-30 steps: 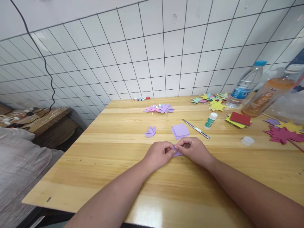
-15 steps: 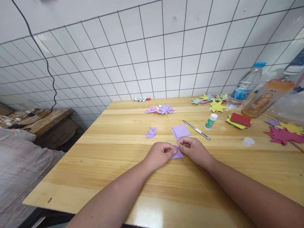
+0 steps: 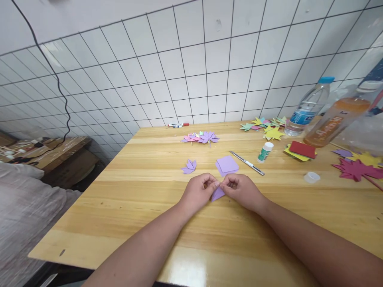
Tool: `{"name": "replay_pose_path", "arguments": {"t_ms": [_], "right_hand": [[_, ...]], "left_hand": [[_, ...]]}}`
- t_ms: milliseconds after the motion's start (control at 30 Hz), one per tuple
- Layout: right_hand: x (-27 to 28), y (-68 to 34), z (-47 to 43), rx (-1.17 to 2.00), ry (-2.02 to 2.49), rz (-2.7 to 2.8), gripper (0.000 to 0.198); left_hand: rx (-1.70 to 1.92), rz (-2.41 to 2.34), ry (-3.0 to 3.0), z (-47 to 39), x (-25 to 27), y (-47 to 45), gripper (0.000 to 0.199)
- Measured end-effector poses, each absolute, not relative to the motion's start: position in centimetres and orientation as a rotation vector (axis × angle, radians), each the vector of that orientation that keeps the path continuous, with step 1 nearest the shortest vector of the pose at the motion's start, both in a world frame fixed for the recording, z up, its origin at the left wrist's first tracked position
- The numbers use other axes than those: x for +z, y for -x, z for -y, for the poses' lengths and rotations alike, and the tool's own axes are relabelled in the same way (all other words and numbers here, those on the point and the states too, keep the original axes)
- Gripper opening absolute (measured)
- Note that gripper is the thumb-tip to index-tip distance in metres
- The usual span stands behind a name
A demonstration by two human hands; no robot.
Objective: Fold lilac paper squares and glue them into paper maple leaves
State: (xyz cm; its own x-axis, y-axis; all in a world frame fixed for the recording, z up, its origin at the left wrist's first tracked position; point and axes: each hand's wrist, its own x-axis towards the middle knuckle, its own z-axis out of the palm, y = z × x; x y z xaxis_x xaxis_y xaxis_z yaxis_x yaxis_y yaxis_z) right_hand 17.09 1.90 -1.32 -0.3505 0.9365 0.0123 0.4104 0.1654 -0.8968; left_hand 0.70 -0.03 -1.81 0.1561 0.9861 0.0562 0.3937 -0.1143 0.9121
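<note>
Between my two hands is a small folded piece of purple paper (image 3: 218, 194), its lower point showing below my fingers. My left hand (image 3: 200, 191) pinches its upper left side with thumb and forefinger. Opposite, my right hand (image 3: 241, 191) pinches the upper right, its thumb near the left thumb. Just beyond my hands lies a stack of purple paper squares (image 3: 227, 164). A folded purple leaf piece (image 3: 189, 166) rests to its left. On the right of the stack lies a slim utility knife (image 3: 247, 162). The part of the paper under my fingers is hidden.
A glue stick (image 3: 265, 152) stands uncapped, its clear cap (image 3: 311, 177) to the right. Paper leaves (image 3: 208, 137), markers (image 3: 178, 125) and more leaves (image 3: 272, 132) lie near the wall. Red and yellow paper (image 3: 303, 149), a water bottle (image 3: 309, 107) and an orange drink bottle (image 3: 338, 119) stand right.
The purple paper has turned between my fingers, and less of it shows on the right. My left hand has shifted slightly up; both hands still pinch the paper. The view has barely moved.
</note>
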Motion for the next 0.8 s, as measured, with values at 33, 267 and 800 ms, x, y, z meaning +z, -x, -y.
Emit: {"name": "replay_pose_path", "arguments": {"t_ms": [33, 267, 800], "right_hand": [[-1.2, -17.0, -1.9, 1.141, 1.29, 1.85, 0.018], [-1.1, -17.5, -2.3, 1.174, 1.321, 1.797, 0.022], [-1.9, -17.7, -1.6, 1.059, 1.18, 1.96, 0.061]], "left_hand": [[0.958, -1.344, -1.618, 0.0, -1.8, -0.7, 0.019], [1.137, -1.342, -1.461, -0.4, -1.5, -0.6, 0.02], [1.187, -1.251, -1.122, -0.8, -1.1, 0.2, 0.028]]}}
